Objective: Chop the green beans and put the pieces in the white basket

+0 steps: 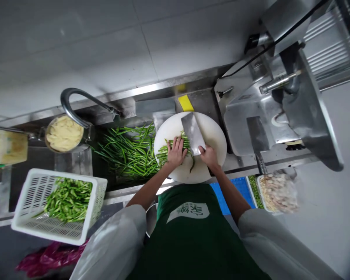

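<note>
My left hand (pixel 177 152) lies with spread fingers on a row of long thin green pods (pixel 162 154), beans or slender peppers; I cannot tell which. They rest on a round white cutting board (pixel 179 175). My right hand (pixel 209 156) is closed around the handle of a broad cleaver (pixel 193 133). Its blade stands beside the pods, just right of my left fingers, and hides part of the board. One dark curved pod (pixel 192 164) lies apart, below the blade. More whole green pods (pixel 131 149) fill the sink left of the board.
A faucet (pixel 76 91) arches over a pot of pale slices (pixel 64 133). At left stands a white basket (pixel 96 202) of cut green pieces. Behind the board lies a yellow sponge-like block (pixel 186 103). A metal slicer (pixel 245 128) stands close at right, near a bagged pale food (pixel 278 192).
</note>
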Motion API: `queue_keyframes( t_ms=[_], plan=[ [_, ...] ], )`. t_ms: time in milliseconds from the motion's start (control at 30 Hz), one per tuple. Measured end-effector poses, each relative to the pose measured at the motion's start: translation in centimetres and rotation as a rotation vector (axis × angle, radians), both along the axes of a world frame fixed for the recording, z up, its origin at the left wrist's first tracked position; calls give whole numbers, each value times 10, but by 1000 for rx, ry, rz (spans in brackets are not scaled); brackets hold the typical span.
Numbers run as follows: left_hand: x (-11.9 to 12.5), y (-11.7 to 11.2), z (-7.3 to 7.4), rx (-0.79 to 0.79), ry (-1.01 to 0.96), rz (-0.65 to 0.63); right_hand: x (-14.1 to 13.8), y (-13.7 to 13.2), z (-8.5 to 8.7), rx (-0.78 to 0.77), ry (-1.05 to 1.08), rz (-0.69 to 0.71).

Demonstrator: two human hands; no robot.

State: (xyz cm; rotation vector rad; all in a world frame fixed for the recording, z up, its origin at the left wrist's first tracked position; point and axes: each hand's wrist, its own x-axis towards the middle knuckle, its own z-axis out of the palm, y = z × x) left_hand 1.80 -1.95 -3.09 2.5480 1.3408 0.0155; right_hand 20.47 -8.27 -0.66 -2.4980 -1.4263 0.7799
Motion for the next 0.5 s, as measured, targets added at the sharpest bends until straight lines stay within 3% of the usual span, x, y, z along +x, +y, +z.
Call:
queue_keyframes(
  t_ms=[100, 200, 400, 500],
  plan=[
    [1, -8, 8, 4, 23, -106, 32, -22, 4, 62, 11, -118],
    [22, -6, 10, 8, 48, -174, 63, -43, 7, 99, 54, -260],
    [65, 26, -1, -42, 68, 51, 93, -76, 18, 146, 225, -465],
    [69, 35, -5, -112, 87, 56, 98, -81, 19, 126, 283, -477]
  ],
)
